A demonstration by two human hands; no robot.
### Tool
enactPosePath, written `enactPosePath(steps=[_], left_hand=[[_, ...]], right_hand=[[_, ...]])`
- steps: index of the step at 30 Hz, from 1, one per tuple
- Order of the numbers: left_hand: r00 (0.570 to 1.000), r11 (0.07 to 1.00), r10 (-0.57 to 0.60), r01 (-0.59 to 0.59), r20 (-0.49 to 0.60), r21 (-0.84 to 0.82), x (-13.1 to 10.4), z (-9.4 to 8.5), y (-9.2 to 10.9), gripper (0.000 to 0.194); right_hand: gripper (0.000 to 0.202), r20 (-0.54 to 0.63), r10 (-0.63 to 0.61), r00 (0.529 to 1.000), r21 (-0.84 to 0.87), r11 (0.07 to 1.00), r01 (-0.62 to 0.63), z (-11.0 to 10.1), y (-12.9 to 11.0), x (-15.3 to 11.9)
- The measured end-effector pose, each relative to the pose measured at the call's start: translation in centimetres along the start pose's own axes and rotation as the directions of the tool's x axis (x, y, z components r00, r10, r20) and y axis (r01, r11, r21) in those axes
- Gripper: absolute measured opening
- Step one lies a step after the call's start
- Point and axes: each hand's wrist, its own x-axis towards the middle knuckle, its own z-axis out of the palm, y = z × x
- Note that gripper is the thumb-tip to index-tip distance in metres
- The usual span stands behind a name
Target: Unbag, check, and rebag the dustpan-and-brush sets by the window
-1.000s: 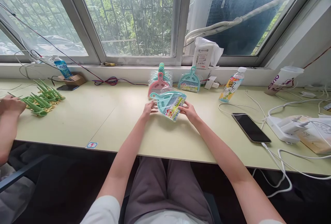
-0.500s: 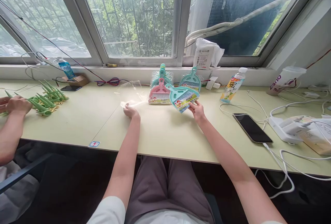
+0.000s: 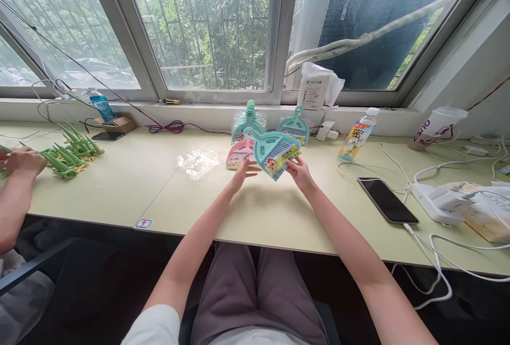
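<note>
My right hand (image 3: 300, 174) grips the lower right edge of a teal dustpan-and-brush set (image 3: 274, 151) with a printed label, held tilted above the table. My left hand (image 3: 242, 173) is just left of that set, fingers stretched out and apart, holding nothing. Behind the left fingers a pink dustpan set (image 3: 240, 151) rests on the table, partly covered by the hand and the teal set. Crumpled clear plastic wrap (image 3: 199, 162) lies on the table to the left. More wrapped teal dustpan sets (image 3: 249, 121) stand at the back, with another teal set (image 3: 295, 126) beside them.
On the right are a drink bottle (image 3: 358, 135), a phone (image 3: 388, 200), a power strip (image 3: 434, 204), white cables and a plastic cup (image 3: 437, 128). A co-worker's hand (image 3: 26, 162) is at far left by green plastic pieces (image 3: 66, 162). The table's front edge runs below my forearms.
My left hand has let go of the clear plastic wrap, which now lies on the table, and moved right toward the teal set. The teal set has shifted slightly left.
</note>
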Motion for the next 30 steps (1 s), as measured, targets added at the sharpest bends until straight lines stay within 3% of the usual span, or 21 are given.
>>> enactPosePath(steps=[2,3,5,8,10,12,13,15,18,20,21,23,25,27,28,30], left_hand=[[0.984,0.992,-0.081,0.096,0.161,-0.087,0.0,0.9,-0.7,0.06],[0.979,0.987,-0.097,0.118,0.179,-0.11,-0.1,1.1,-0.9,0.059],[0.983,0.983,-0.124,0.14,0.133,-0.116,-0.1,1.0,-1.2,0.053],[0.986,0.983,-0.164,0.166,0.023,-0.082,0.2,0.5,-1.3,0.045],[0.985,0.983,-0.171,0.17,-0.001,-0.073,0.4,0.3,-1.5,0.041],[0.986,0.984,-0.166,0.165,-0.023,-0.067,0.5,0.1,-1.8,0.036],[0.986,0.985,-0.164,0.162,-0.037,-0.056,0.5,0.1,-1.9,0.035],[0.986,0.987,-0.157,0.156,-0.053,-0.023,0.5,0.2,-2.1,0.036],[0.989,0.988,-0.147,0.147,-0.009,0.038,0.3,0.6,-2.4,0.042],[0.988,0.986,-0.153,0.15,0.036,0.075,0.1,1.0,-2.7,0.045],[0.987,0.985,-0.152,0.147,0.053,0.089,0.0,1.1,-2.9,0.046],[0.987,0.984,-0.144,0.135,0.074,0.115,0.0,1.3,-3.2,0.047],[0.99,0.982,-0.118,0.105,0.082,0.155,0.1,1.2,-3.5,0.045],[0.997,0.979,-0.037,0.022,0.069,0.203,0.3,1.3,-3.8,0.042],[0.997,0.973,0.027,-0.041,0.066,0.225,0.5,1.4,-3.9,0.041],[0.987,0.952,0.144,-0.159,0.078,0.263,0.8,2.1,-4.1,0.04]], right_hand=[[0.029,0.044,0.141,0.989,-0.059,0.989,-0.138,0.4,0.0,-0.1],[0.022,0.033,0.214,0.976,-0.092,0.973,-0.21,0.5,0.0,0.0],[0.012,-0.008,0.32,0.947,-0.144,0.937,-0.318,0.5,0.0,0.0],[0.01,-0.011,0.375,0.927,-0.203,0.907,-0.369,0.1,-0.3,0.1],[0.014,-0.091,0.313,0.945,-0.213,0.921,-0.326,-0.8,-0.8,0.3],[0.022,-0.302,0.159,0.94,-0.165,0.962,-0.216,-2.3,-1.4,0.6],[0.029,-0.425,0.084,0.902,-0.13,0.98,-0.152,-3.2,-1.7,0.8],[0.048,-0.568,0.055,0.821,-0.074,0.99,-0.117,-5.0,-2.3,1.2],[0.061,-0.608,0.086,0.789,-0.131,0.97,-0.207,-6.1,-2.5,1.4],[0.058,-0.592,-0.012,0.806,-0.323,0.919,-0.224,-5.1,-2.1,1.1],[0.058,-0.566,-0.113,0.816,-0.47,0.858,-0.207,-4.1,-1.8,0.7],[0.053,-0.314,-0.321,0.894,-0.802,0.594,-0.068,-1.6,-0.9,-0.4],[0.044,0.011,-0.353,0.936,-0.966,0.237,0.101,0.8,0.0,-1.7],[0.036,0.229,-0.302,0.925,-0.973,-0.045,0.226,2.6,0.6,-2.7],[0.036,0.265,-0.281,0.923,-0.962,-0.136,0.235,3.2,0.8,-3.0],[0.039,0.242,-0.283,0.928,-0.956,-0.232,0.178,3.7,0.9,-3.2]])
